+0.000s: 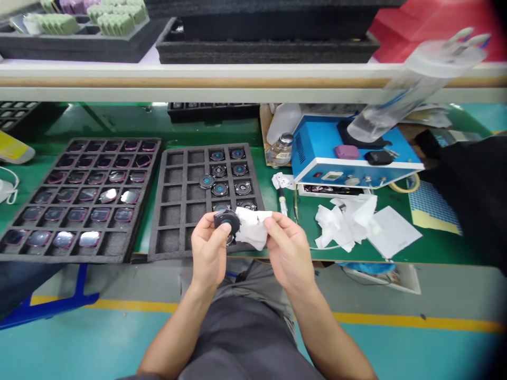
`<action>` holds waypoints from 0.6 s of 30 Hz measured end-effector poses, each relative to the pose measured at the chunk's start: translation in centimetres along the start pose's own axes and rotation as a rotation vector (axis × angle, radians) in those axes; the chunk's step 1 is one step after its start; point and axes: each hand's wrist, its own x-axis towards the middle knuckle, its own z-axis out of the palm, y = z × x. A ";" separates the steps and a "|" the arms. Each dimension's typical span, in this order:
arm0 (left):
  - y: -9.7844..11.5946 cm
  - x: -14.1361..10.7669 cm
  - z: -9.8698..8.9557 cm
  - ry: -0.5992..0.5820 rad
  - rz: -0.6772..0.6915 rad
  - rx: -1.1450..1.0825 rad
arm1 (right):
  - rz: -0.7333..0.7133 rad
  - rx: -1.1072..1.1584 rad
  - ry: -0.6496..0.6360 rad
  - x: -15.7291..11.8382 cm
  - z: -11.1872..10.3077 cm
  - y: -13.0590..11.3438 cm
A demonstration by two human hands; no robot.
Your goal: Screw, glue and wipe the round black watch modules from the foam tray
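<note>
Round black device [231, 217] is resting pinched in the left hand [209, 248]; the right hand [290, 248] is pinching white tissue [251, 232]; a loose left grip would be risking a drop.

Holding, at near edge of foam tray [172, 195], round black device [227, 216] in left hand [209, 250], white wipe [252, 231] in right hand [288, 250].

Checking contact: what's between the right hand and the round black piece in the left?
Head view: a white wipe, pinched by the right hand, its other side reaching the black piece.
</note>
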 end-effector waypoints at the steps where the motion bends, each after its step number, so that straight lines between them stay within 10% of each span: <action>1: -0.1 0.0 0.0 0.020 0.027 0.029 | -0.058 -0.024 0.031 0.0 0.0 -0.1; 18: -1.5 -2.1 1.1 0.090 0.484 0.509 | -1.026 -0.725 0.111 -1.9 1.6 1.8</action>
